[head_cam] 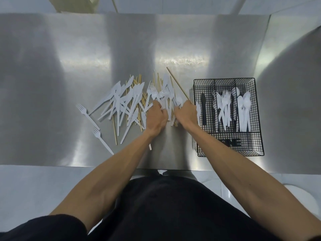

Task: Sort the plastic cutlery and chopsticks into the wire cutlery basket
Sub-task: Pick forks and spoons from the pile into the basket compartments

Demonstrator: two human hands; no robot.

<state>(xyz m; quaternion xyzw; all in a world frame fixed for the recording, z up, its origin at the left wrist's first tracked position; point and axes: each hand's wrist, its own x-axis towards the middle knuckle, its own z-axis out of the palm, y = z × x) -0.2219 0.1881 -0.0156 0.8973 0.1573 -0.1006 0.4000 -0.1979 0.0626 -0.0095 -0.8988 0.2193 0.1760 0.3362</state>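
Both bare forearms stretched forward over steel desk, palms down at cutlery pile. Fingers of left hand curled into pile, grasp unclear. Fingers of right hand pinching chopstick, far tip angled up-left. Wire basket just right of hands, forks and spoons inside.

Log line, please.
left hand: curled in pile of white plastic cutlery and wooden chopsticks | right hand: pinches thin wooden chopstick | black wire basket: partly filled
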